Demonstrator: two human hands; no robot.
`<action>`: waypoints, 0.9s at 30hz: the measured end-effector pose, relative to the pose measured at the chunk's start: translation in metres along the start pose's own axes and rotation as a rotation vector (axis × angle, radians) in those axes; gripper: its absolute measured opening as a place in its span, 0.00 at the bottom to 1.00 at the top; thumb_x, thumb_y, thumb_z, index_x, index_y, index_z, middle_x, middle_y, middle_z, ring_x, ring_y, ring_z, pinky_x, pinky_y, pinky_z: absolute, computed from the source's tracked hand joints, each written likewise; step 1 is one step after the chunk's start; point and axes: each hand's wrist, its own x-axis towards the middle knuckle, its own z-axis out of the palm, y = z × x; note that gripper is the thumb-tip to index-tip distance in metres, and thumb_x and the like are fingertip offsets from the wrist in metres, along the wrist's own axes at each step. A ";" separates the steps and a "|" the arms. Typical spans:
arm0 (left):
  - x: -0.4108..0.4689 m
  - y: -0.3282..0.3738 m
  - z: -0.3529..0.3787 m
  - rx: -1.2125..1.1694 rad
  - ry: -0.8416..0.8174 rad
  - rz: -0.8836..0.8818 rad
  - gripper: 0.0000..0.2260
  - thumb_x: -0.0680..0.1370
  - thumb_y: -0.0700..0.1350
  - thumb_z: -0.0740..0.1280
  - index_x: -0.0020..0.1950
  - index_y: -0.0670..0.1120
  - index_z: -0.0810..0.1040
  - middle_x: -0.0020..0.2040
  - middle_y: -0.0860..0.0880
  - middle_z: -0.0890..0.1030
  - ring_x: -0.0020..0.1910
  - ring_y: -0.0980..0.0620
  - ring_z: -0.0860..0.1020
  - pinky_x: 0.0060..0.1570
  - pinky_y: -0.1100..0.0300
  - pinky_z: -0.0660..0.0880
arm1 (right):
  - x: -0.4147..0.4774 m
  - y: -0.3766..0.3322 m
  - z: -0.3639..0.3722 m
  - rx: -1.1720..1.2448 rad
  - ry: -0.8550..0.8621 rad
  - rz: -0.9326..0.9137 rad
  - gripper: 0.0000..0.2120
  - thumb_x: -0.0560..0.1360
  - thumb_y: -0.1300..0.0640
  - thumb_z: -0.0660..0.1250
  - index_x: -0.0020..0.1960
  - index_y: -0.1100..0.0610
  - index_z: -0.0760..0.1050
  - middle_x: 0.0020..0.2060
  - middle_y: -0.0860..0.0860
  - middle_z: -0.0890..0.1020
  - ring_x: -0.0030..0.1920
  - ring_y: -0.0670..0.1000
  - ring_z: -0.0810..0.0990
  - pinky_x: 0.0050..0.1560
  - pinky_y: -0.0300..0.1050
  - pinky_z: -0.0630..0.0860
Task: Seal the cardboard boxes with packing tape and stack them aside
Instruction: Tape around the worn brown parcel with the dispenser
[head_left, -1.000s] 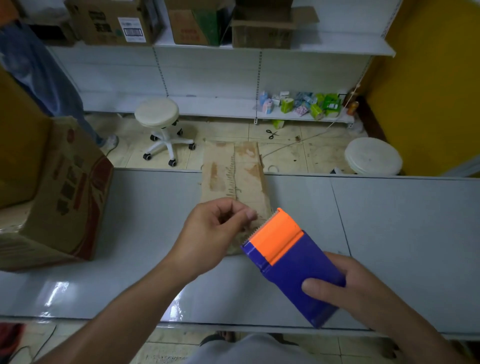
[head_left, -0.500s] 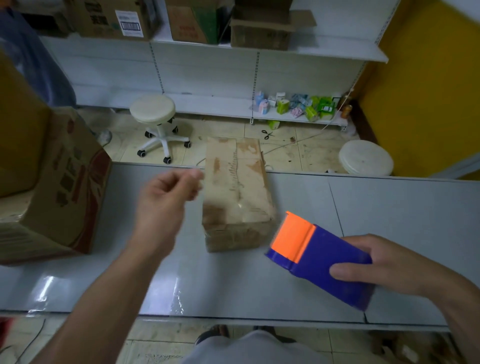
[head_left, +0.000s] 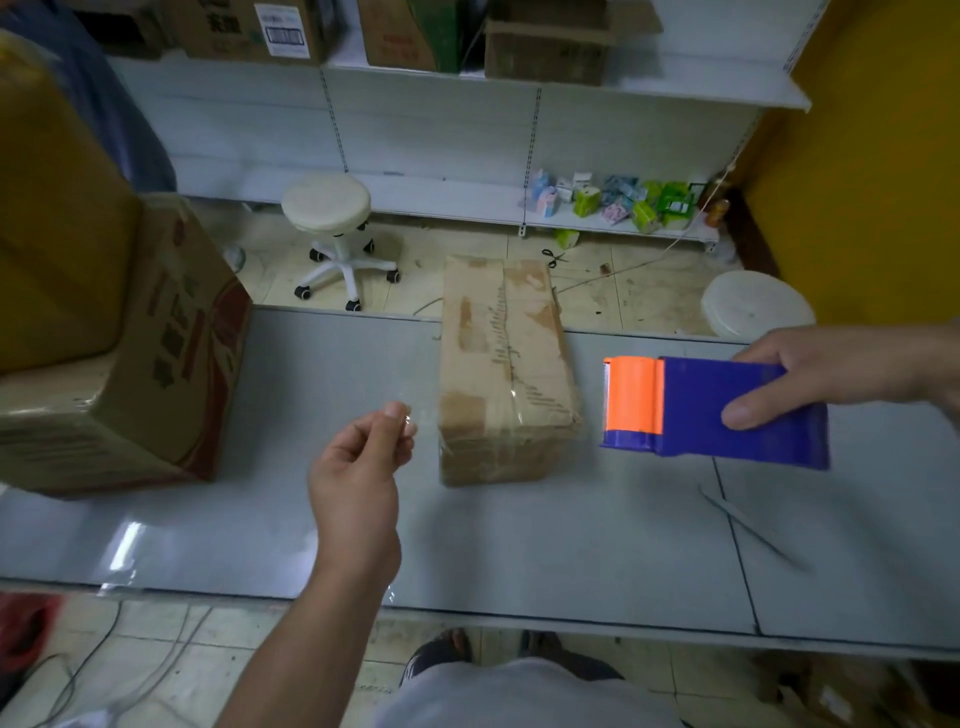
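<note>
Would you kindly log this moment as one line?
left hand: pinches clear tape | right hand: holds tape dispenser | small box: on table, between hands

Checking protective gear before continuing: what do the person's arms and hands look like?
The left forearm is bare, no sleeve in view; the right arm is mostly out of frame. The left hand and right hand are ungloved, with no rings, watch or band visible.

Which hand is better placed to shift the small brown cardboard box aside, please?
Left hand, probably: it hovers beside the small brown cardboard box; right hand grips the blue plastic tape dispenser.
</note>
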 end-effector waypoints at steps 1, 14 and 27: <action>-0.001 -0.003 0.001 -0.013 0.017 -0.014 0.08 0.78 0.40 0.68 0.39 0.44 0.80 0.30 0.53 0.80 0.32 0.58 0.76 0.44 0.63 0.74 | 0.005 -0.003 -0.004 -0.032 -0.017 0.018 0.39 0.45 0.31 0.79 0.47 0.55 0.83 0.44 0.54 0.86 0.45 0.53 0.86 0.47 0.47 0.78; 0.006 -0.020 -0.004 0.092 0.089 -0.044 0.08 0.78 0.41 0.69 0.39 0.44 0.82 0.32 0.52 0.81 0.34 0.57 0.77 0.42 0.61 0.76 | 0.050 0.001 -0.013 -0.138 -0.126 0.079 0.32 0.55 0.37 0.75 0.52 0.55 0.81 0.46 0.52 0.86 0.48 0.53 0.85 0.45 0.41 0.79; 0.024 -0.056 0.002 0.606 -0.059 0.136 0.09 0.80 0.46 0.66 0.40 0.48 0.76 0.34 0.54 0.78 0.33 0.61 0.74 0.36 0.70 0.71 | 0.074 0.020 -0.005 -0.101 -0.183 0.042 0.30 0.56 0.38 0.74 0.51 0.56 0.80 0.45 0.52 0.86 0.46 0.52 0.85 0.41 0.37 0.77</action>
